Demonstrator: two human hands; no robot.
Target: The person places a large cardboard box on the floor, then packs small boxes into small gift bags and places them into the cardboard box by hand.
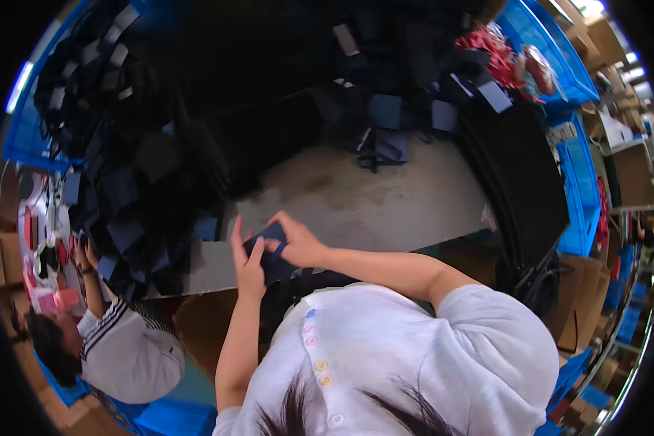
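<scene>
This looks like a workshop or small factory floor set up for handwork in bulk. A worn, stained, pale grey desk [363, 207] has a great heap of small dark blue and black flat pieces [127, 189] piled along its left side. Deep blue plastic crates stand around it, one at the far left [23, 145] and another at the right [580, 196], near a tangled bundle of red material [490, 54]. Brown cardboard boxes [583, 301] crowd the right side, a bright strip light [20, 87] shows at the far left, and a co-worker in a white top with dark stripes [134, 356] sits at the near left.
</scene>
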